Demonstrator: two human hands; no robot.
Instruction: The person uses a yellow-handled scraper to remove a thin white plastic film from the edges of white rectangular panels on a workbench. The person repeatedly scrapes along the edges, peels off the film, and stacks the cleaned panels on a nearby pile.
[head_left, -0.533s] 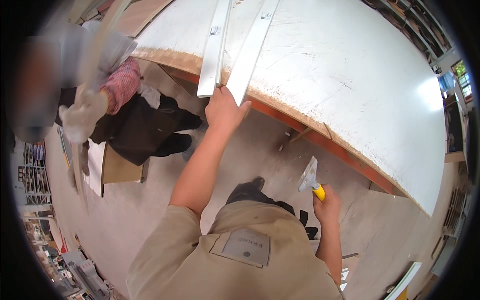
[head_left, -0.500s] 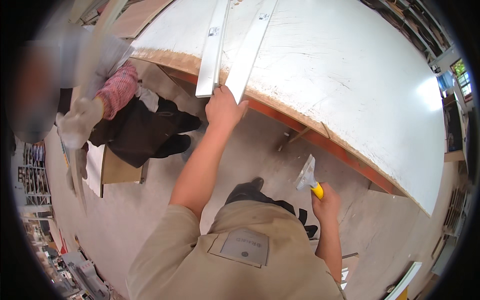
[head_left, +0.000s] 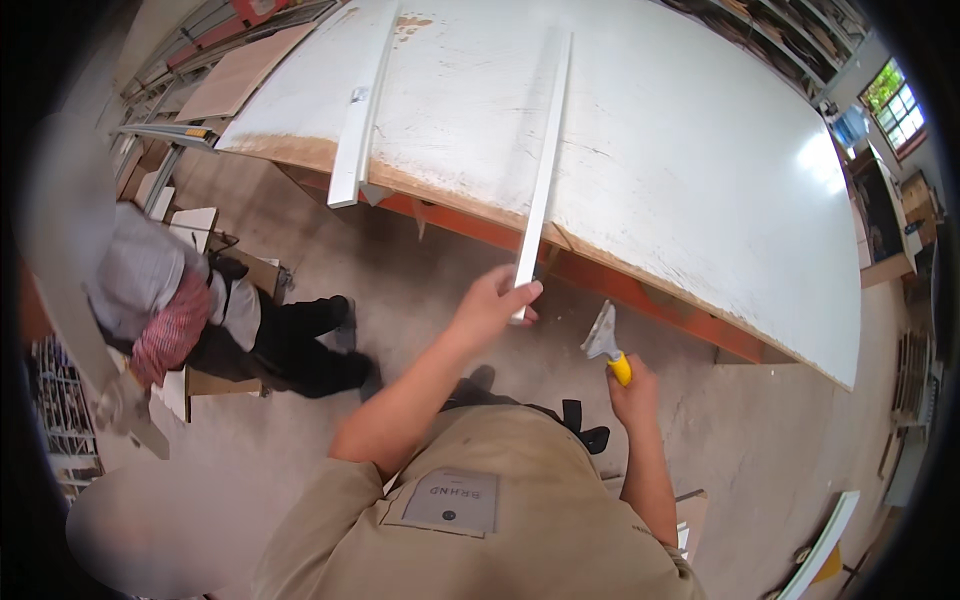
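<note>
My left hand [head_left: 498,305] is closed around the near end of a long white strip [head_left: 547,165], which juts past the front edge of a white-topped workbench [head_left: 700,190]. The strip's narrow side faces up, and its far part extends over the bench. In my right hand [head_left: 634,392] is a scraper with a yellow handle [head_left: 620,369] and a wide pale head [head_left: 602,332], held in the air in front of the bench. A second white strip [head_left: 352,160] rests on the bench further left, its near end overhanging the edge.
At the left a co-worker [head_left: 185,300] in a grey top and dark trousers holds a long board [head_left: 80,310]. A brown panel [head_left: 245,75] lies at the bench's far left. A pale strip [head_left: 822,545] stands at the lower right, and shelving [head_left: 790,40] lines the back right.
My left hand has moved right and toward me with one strip, parting it from the other and tipping it onto its edge. The scraper stays in my right hand. The co-worker's board has shifted.
</note>
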